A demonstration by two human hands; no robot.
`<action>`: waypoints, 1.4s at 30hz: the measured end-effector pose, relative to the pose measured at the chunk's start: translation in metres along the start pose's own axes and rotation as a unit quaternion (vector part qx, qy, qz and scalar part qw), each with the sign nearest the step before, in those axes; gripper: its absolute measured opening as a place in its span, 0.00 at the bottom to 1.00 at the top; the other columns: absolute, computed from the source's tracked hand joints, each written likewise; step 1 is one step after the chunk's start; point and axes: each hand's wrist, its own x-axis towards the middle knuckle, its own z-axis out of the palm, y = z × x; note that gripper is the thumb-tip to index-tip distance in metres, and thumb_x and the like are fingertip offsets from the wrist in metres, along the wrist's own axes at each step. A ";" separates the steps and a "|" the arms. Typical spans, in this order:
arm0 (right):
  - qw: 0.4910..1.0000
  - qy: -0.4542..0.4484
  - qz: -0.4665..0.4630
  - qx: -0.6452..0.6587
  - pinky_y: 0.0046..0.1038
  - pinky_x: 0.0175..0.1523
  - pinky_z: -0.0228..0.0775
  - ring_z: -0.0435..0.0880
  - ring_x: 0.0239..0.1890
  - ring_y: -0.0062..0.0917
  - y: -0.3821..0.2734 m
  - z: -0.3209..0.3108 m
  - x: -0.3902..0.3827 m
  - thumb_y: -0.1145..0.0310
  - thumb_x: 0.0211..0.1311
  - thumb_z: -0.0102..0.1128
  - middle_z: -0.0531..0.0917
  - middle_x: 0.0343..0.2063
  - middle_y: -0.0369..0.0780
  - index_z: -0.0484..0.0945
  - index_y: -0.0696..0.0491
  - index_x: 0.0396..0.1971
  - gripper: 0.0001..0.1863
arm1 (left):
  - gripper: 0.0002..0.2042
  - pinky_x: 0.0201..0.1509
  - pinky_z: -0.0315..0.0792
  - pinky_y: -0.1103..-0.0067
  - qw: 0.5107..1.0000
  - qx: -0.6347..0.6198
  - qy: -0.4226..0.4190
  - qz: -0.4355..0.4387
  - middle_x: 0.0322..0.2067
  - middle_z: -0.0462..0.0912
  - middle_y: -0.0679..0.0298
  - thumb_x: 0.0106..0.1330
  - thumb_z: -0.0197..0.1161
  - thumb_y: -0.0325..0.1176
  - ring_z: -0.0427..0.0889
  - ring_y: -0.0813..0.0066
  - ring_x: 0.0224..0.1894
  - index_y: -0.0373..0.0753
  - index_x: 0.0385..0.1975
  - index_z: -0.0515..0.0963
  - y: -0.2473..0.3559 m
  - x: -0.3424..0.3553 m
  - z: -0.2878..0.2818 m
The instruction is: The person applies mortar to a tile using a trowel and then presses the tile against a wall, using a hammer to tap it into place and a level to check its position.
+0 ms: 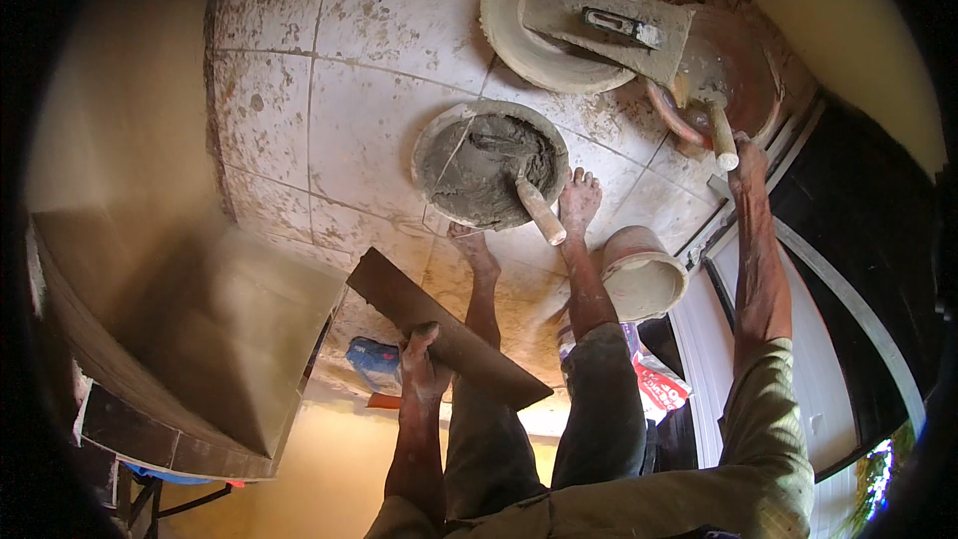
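My left hand (424, 359) grips the lower edge of a long brown flat board (439, 324) held slantwise over my legs. My right hand (750, 162) is stretched far out to the right, at the edge of a dark door frame (848, 240). Its fingertips are right beside the wooden handle of a trowel (720, 135) lying in a reddish basin (743, 70). Whether the fingers close on that handle is unclear. Below, a round pan of grey mortar (489, 165) holds a second trowel with a wooden handle (540, 212). My bare feet (579, 198) stand next to it.
A pale basin (529, 40) at the top carries a flat float (609, 25). A small bucket (639, 274) stands by my right leg. A plastered ledge (200, 339) juts out at left. A blue bag (371, 359) and a red-and-white bag (659, 379) lie on the dirty tiled floor (369, 130).
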 end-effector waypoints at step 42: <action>0.993 -0.045 0.103 0.047 0.27 0.39 0.68 0.75 0.35 0.23 -0.030 -0.054 -0.212 0.63 0.52 0.57 0.80 0.33 0.40 0.75 0.63 0.39 0.19 | 0.18 0.54 0.66 0.73 0.999 0.030 -0.041 0.017 0.41 0.76 0.68 0.55 0.63 0.37 0.74 0.73 0.46 0.42 0.45 0.72 -0.028 0.053 -0.039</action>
